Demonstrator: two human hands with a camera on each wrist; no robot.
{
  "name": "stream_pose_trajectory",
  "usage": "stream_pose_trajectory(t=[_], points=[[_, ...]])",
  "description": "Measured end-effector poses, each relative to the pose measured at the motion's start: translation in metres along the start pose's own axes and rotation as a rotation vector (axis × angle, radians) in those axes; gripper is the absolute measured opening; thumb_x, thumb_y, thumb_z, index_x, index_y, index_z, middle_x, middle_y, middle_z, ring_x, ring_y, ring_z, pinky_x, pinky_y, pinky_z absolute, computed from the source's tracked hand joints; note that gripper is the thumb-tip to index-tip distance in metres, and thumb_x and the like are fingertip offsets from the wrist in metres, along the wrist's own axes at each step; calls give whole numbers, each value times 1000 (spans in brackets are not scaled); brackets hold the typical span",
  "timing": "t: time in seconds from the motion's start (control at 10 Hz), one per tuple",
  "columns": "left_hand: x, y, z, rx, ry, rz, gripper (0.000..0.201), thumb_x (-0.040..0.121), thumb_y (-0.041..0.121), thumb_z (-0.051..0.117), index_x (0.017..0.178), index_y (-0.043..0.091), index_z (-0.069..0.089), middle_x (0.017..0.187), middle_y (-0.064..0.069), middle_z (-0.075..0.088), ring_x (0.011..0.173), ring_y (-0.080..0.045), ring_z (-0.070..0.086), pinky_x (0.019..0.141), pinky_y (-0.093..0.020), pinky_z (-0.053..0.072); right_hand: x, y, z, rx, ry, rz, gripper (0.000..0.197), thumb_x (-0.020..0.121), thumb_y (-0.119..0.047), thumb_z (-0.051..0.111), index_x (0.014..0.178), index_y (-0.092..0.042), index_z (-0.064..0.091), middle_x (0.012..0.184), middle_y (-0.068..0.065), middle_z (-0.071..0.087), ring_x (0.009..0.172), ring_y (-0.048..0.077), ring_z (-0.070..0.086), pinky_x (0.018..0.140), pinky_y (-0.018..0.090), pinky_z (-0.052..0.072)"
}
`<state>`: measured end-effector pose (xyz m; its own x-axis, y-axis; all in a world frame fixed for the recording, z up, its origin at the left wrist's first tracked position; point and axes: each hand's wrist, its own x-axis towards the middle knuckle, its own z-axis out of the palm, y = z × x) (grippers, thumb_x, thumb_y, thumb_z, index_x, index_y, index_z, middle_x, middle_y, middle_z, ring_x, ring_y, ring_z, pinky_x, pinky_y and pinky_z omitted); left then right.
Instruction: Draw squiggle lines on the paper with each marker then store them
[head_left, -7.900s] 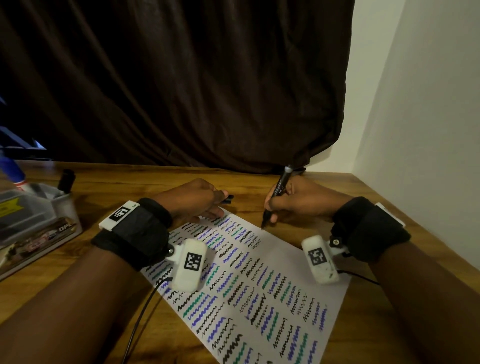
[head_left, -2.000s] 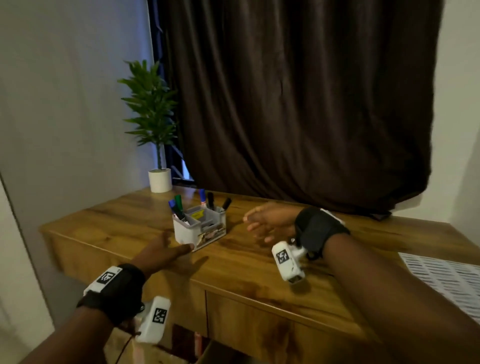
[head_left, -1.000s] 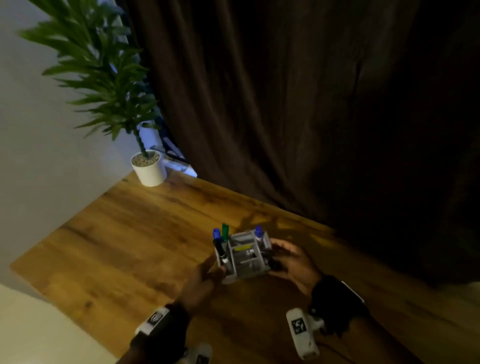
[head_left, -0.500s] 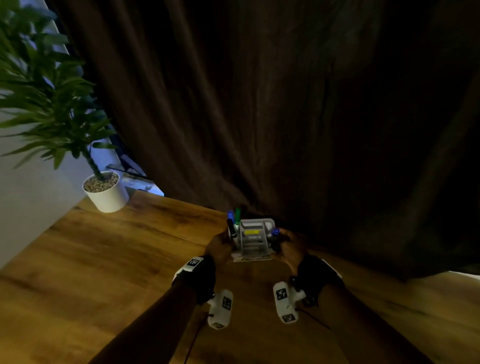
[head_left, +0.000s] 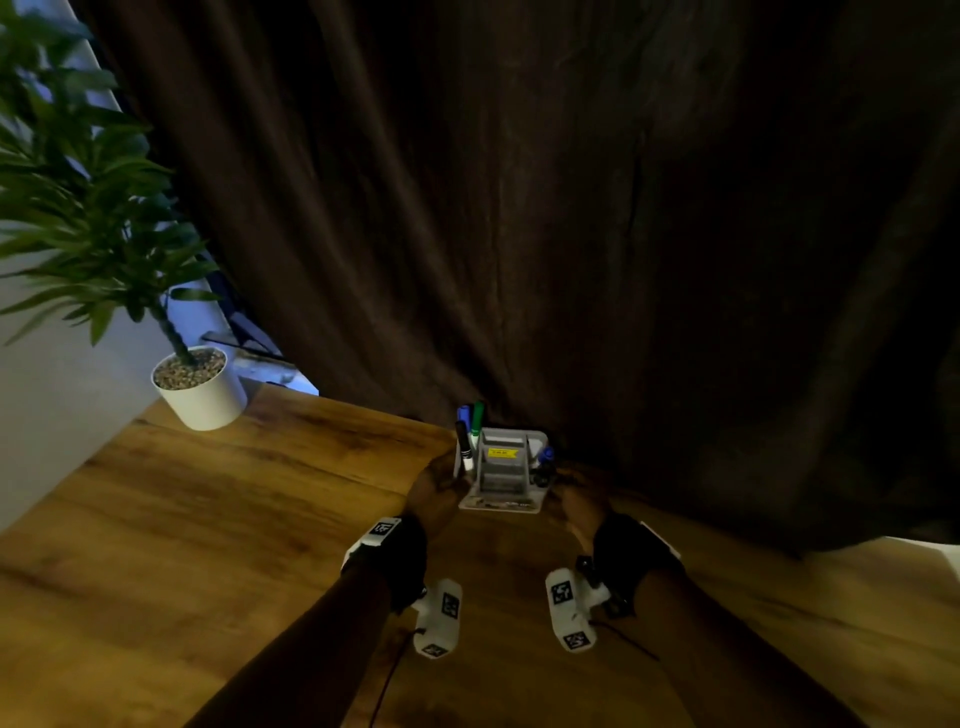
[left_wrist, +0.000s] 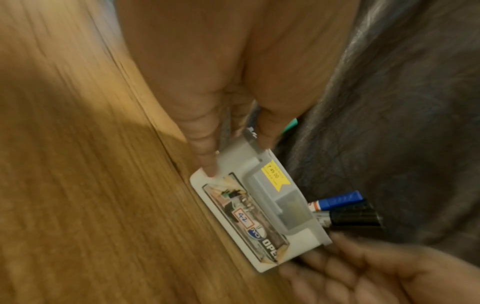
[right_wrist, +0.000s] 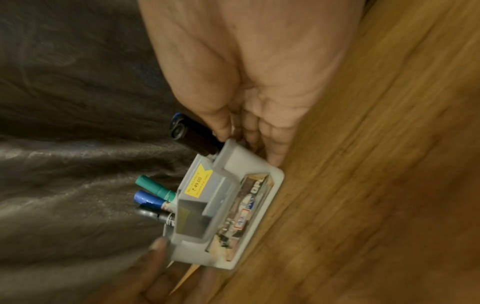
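Grey organizer (head_left: 501, 467) with yellow sticker (head_left: 503, 453); green (head_left: 477, 415), blue (head_left: 464, 418) and black markers (head_left: 462, 441); brown wood-grain desk (head_left: 208, 519); dark brown curtain (head_left: 571, 208).

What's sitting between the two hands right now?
The white marker organizer, markers standing in it, with the left hand and right hand touching its sides. The head view shows it.

**Markers stowed in their holder**

A pale grey plastic organizer (head_left: 503, 470) with a yellow price sticker stands upright on the desk (head_left: 208, 519), against the curtain. On one side, a green marker (right_wrist: 155, 188), a blue marker (right_wrist: 150, 200) and a black marker (right_wrist: 155, 215) stand capped. On the other, another blue marker (left_wrist: 337, 201) and black marker (left_wrist: 355, 216) stand.
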<state>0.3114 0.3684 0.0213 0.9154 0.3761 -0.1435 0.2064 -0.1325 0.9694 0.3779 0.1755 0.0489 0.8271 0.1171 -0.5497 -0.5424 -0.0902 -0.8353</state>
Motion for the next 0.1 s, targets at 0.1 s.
stream_pose_trajectory(t=[0.1], points=[[-14,-10,-8,96,49,-104,30,89,23,71,114,15,59,100,-10,61,95,-16,61,88,-33,48,-26,0,-16,-179,-13,-43,22,106,-9,49,97,-20,65,105,10,61,81,17,57,62,25,43]])
